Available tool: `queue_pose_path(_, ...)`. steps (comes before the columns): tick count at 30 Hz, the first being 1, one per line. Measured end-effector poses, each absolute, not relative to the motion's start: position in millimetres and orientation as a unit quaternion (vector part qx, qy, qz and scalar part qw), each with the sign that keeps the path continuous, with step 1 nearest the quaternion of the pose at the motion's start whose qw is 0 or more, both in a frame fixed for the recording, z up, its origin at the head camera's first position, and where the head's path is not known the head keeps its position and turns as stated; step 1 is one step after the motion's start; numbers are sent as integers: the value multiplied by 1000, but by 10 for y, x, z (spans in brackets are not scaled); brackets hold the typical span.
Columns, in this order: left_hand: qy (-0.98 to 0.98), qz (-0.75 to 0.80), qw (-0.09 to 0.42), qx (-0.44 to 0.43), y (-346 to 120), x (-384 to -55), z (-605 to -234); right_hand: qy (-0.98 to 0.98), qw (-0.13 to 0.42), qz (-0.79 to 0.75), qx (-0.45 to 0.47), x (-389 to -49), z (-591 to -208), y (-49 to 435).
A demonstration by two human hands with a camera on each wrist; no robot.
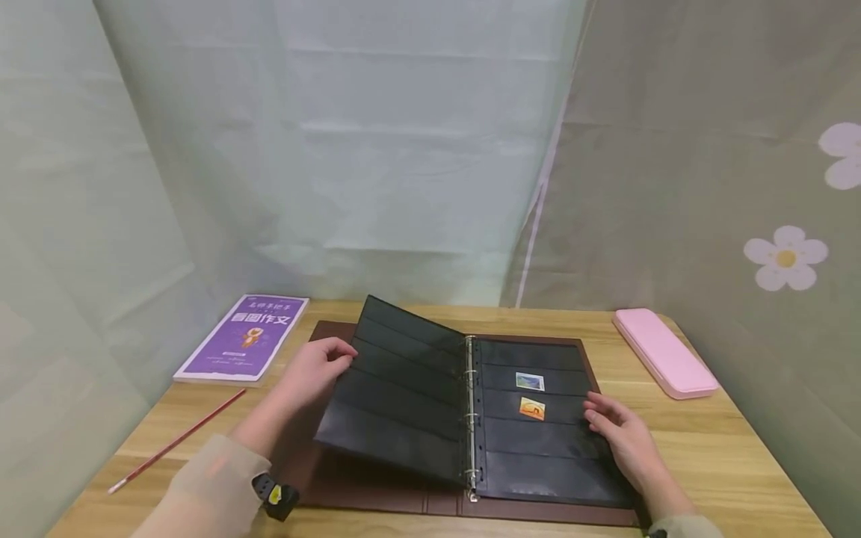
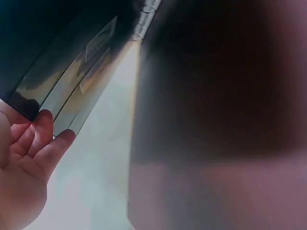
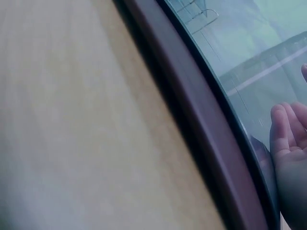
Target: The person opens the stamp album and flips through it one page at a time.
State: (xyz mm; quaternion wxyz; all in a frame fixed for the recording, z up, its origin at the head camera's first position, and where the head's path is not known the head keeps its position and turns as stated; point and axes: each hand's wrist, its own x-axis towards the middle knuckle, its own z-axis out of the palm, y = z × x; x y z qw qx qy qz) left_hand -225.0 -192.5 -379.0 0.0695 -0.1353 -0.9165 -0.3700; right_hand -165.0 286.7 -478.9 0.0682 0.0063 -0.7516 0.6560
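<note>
A stamp album (image 1: pixel 444 502) with a brown cover and metal rings (image 1: pixel 470 415) lies open on the table. My left hand (image 1: pixel 323 368) pinches the outer edge of a black stamp page (image 1: pixel 397 388), which stands tilted up from the left cover. In the left wrist view, thumb and fingers meet at that page's edge. On the right black page (image 1: pixel 538 467) sit a blue-green stamp (image 1: pixel 530 382) and, below it, an orange stamp (image 1: pixel 532 409). My right hand (image 1: pixel 625 437) is at this page's right edge, fingers loosely bent and holding nothing; whether they touch it I cannot tell.
A purple book (image 1: pixel 244 338) lies at the back left, with a red pencil (image 1: pixel 176 441) in front of it. A pink case (image 1: pixel 664 353) lies at the back right. Curtains (image 1: pixel 403 164) hang behind the wooden table (image 1: pixel 713 463) and at its sides.
</note>
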Motion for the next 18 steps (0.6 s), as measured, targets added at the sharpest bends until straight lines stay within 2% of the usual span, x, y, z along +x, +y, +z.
queue_pose_path(5,-924,-357,52,-126,-2004,-2232,-3976,-755,63,652,0,-1625,-4795,2875)
queue_pose_path(18,-939,-310,54,-141,-2119,-2279,-4323,-749,54,661,-7,-1633,-4756,2852)
